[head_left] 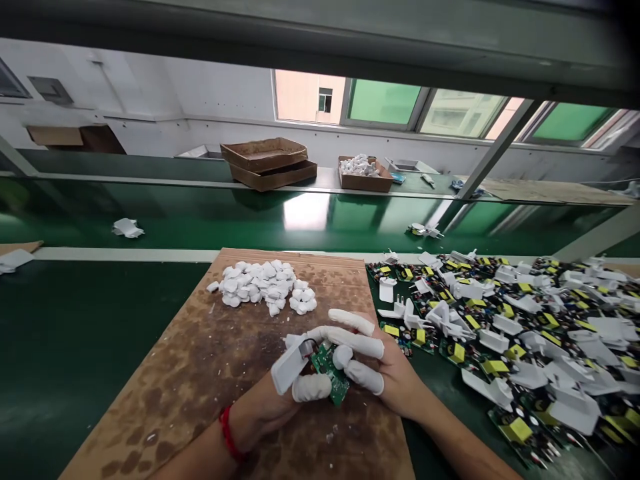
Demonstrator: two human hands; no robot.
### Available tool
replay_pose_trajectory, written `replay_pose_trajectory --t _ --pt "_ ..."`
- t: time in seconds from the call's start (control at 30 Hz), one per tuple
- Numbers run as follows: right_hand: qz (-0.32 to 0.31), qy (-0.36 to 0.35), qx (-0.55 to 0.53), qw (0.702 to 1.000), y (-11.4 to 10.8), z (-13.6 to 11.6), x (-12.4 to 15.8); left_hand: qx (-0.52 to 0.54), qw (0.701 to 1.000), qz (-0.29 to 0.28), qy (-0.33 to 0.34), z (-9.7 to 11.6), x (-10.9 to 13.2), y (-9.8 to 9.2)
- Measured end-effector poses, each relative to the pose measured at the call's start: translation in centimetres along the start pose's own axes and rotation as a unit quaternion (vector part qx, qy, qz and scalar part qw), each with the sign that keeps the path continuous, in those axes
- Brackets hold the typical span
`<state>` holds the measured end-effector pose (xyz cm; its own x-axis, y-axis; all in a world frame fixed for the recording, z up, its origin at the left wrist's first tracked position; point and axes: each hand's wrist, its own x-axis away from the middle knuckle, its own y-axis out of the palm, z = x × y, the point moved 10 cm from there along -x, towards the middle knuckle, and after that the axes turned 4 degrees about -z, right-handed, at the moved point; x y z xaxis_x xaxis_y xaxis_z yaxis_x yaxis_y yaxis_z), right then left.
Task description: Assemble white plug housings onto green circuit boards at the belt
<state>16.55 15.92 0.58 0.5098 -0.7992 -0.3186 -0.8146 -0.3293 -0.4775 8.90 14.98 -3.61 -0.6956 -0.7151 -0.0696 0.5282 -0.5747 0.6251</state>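
Observation:
My left hand [263, 410], with a red string bracelet [229, 435] at the wrist and white finger cots on its fingers, grips a white plastic charger casing [289, 363]. My right hand [385, 380], also in finger cots, is shut on a small green circuit board [327, 373]. The two hands meet above a stained cardboard sheet [200, 373]. A thin wire seems to run from the board to the casing. Fingers hide part of the board.
A heap of white moulded pieces [257, 283] lies on the cardboard. To the right, several circuit boards with yellow components and white casings [530, 347] cover the green conveyor belt [95, 347]. Cardboard trays [267, 163] and a box of white pieces [361, 173] stand on a far shelf.

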Motion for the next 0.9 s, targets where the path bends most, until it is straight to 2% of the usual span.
replay_pose_trajectory --t 0.13,0.37,0.47,0.77,0.9 --pt "0.048 -0.022 -0.016 0.998 -0.5 0.1 0.4 0.001 0.999 0.030 -0.016 -0.2 0.1 -0.8" --pt "0.112 -0.107 0.007 0.988 -1.3 -2.0 0.8 -0.016 0.999 0.042 -0.009 -0.1 0.0 -1.0" --pt "0.134 -0.122 -0.008 0.983 -1.6 -2.5 0.8 -0.022 0.999 0.044 0.005 0.2 -0.1 -0.9" --pt "0.114 -0.106 -0.030 0.987 -1.5 -1.9 0.9 -0.045 0.998 0.040 0.002 0.8 -0.1 -0.4" --pt "0.102 -0.027 -0.118 0.987 -0.9 0.6 0.9 -0.128 0.992 0.011 0.006 1.5 -0.3 0.1"
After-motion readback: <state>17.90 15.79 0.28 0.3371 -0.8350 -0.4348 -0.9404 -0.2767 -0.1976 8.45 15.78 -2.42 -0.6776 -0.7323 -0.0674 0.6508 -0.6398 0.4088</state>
